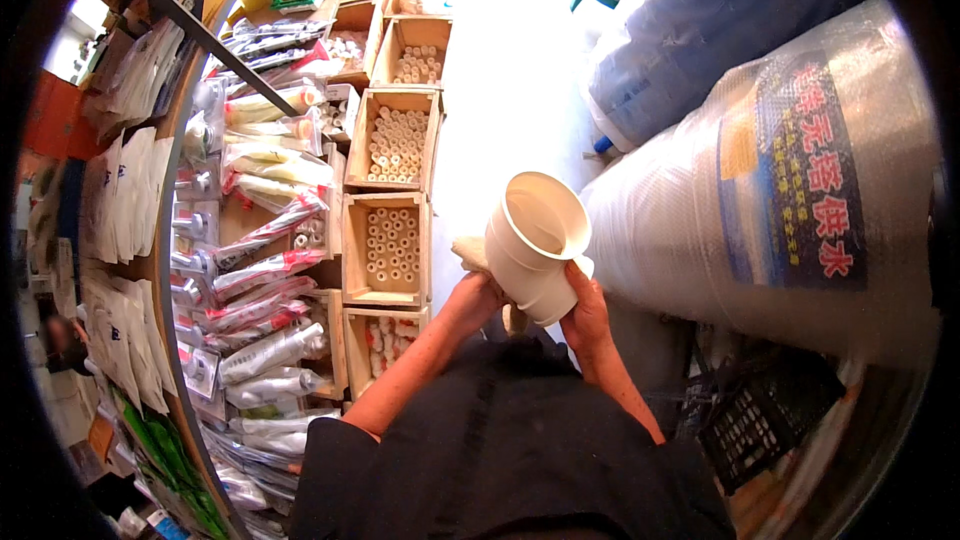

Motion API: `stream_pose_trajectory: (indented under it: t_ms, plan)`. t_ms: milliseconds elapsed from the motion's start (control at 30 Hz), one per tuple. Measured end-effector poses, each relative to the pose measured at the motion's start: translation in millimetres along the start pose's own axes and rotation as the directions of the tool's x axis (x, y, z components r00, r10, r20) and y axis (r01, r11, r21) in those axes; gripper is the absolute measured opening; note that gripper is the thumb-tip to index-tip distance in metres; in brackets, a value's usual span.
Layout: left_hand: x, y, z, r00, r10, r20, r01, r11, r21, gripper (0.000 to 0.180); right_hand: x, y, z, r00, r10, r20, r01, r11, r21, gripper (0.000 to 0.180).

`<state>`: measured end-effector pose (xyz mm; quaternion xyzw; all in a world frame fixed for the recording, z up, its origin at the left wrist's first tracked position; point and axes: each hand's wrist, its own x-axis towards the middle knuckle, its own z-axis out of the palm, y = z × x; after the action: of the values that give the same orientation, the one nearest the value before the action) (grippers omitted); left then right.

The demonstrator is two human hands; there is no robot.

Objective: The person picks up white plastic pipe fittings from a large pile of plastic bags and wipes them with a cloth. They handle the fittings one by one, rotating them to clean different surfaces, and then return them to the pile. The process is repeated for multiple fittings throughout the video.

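**Wiping the pipe fitting, mid-step**

While both hands hold it, I read this as wiping: left hand [473,298] presses a beige cloth [468,252] to the white plastic fitting [535,240], fingers curled; right hand [585,315] clamps its base. Fitting sits centre, near the body. Smooth, flared, hollow. Next probably needs rotating it. Wooden boxes [388,240] of tubes left.
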<state>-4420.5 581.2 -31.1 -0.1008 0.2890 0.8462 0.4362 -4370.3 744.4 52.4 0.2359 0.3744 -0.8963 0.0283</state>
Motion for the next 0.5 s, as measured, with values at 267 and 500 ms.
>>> stream_pose_trajectory:
  t_ms: [267, 500]
  plan:
    - [77.7, 21.9, -2.8, 0.987, 0.146, -0.071, -0.115, 0.937, 0.329, 0.045, 68.4, -51.1, -6.0, 0.995, -0.095, 0.020, 0.097, 0.954, -0.285, 0.039]
    - [117.6, 41.1, 42.2, 0.954, 0.076, -0.291, -0.021, 0.982, 0.186, 0.040, 121.3, -71.8, -49.6, 0.994, -0.090, 0.065, 0.110, 0.888, -0.447, 0.031]
